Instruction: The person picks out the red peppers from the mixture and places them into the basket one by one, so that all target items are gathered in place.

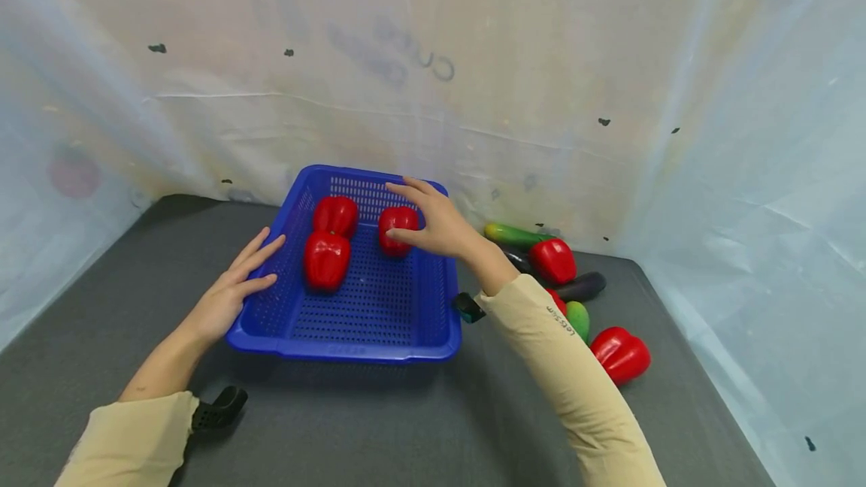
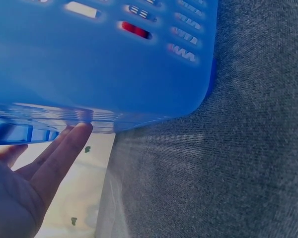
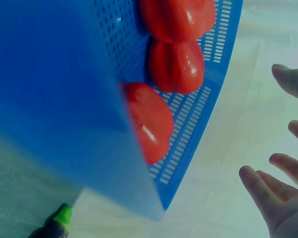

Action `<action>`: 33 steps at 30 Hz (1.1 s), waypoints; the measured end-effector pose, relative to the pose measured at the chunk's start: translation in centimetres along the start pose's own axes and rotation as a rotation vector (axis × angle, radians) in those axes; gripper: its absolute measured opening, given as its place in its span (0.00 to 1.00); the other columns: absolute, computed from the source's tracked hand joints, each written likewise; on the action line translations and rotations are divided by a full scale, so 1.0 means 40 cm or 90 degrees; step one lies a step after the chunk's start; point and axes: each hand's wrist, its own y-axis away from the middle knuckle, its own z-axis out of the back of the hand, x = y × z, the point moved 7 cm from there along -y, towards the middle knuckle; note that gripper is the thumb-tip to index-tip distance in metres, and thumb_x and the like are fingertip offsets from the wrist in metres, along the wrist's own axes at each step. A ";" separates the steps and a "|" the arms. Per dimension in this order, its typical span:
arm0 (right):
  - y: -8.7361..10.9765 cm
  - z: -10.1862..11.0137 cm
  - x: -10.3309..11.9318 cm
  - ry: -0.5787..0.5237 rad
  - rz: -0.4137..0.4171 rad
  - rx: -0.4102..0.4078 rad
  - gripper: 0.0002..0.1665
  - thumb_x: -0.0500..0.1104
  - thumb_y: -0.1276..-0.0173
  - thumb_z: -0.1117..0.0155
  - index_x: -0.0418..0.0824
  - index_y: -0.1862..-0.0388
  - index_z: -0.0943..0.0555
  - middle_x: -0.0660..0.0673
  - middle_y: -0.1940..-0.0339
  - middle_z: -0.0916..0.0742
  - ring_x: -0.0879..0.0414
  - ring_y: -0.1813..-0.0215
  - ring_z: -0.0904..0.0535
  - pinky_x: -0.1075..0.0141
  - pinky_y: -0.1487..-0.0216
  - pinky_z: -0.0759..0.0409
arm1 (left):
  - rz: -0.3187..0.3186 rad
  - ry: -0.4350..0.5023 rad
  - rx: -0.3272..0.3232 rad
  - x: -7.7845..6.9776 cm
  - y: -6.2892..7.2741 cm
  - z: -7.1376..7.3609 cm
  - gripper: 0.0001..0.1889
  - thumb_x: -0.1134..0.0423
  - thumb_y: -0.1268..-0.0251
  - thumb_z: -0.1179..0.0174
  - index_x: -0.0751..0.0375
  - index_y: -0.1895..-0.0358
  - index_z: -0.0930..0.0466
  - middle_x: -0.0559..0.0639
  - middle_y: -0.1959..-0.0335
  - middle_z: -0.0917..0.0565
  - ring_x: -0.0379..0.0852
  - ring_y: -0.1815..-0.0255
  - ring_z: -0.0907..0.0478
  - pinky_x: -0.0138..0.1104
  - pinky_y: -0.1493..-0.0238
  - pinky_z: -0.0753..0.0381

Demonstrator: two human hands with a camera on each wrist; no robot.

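A blue plastic basket (image 1: 345,352) with slotted walls stands on the grey table and holds three red bell peppers. Two of these, an upper pepper (image 1: 336,214) and a lower pepper (image 1: 327,263), touch each other on its left side. The other pepper (image 1: 395,218) sits apart, toward the back right. My left hand (image 1: 226,295) rests on the basket's left side, fingers extended and spread. Above the right part of the basket hovers my right hand (image 1: 438,222), fingers spread and holding nothing. In the right wrist view, its fingers (image 3: 260,191) are apart from the basket.
Right of the basket lie a green cucumber-like vegetable (image 1: 512,236), a red bell pepper (image 1: 553,260), a dark eggplant (image 1: 584,287), a green oval fruit (image 1: 577,319) and another red pepper (image 1: 620,356). A pale plastic sheet (image 1: 528,74) hangs behind the table.
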 end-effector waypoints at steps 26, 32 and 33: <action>0.105 0.012 -0.159 0.011 -0.059 -0.006 0.42 0.49 0.37 0.33 0.44 0.26 0.37 0.38 0.23 0.39 0.41 0.24 0.43 0.44 0.29 0.40 | 0.014 -0.020 0.007 0.005 -0.003 0.000 0.29 0.58 0.22 0.61 0.55 0.23 0.56 0.49 0.21 0.72 0.67 0.24 0.72 0.69 0.38 0.47; 0.124 0.014 -0.190 -0.004 -0.067 -0.008 0.41 0.49 0.37 0.33 0.42 0.27 0.36 0.38 0.23 0.39 0.40 0.24 0.43 0.43 0.29 0.41 | 0.011 -0.010 0.004 0.004 -0.003 0.000 0.29 0.59 0.22 0.61 0.56 0.23 0.56 0.50 0.21 0.73 0.68 0.25 0.73 0.72 0.40 0.50; 0.127 0.015 -0.193 -0.007 -0.068 -0.008 0.41 0.49 0.36 0.33 0.42 0.27 0.36 0.38 0.23 0.39 0.41 0.24 0.43 0.43 0.29 0.41 | 0.011 -0.010 0.005 0.004 -0.003 0.001 0.29 0.59 0.22 0.61 0.55 0.23 0.56 0.50 0.21 0.73 0.68 0.25 0.73 0.72 0.40 0.49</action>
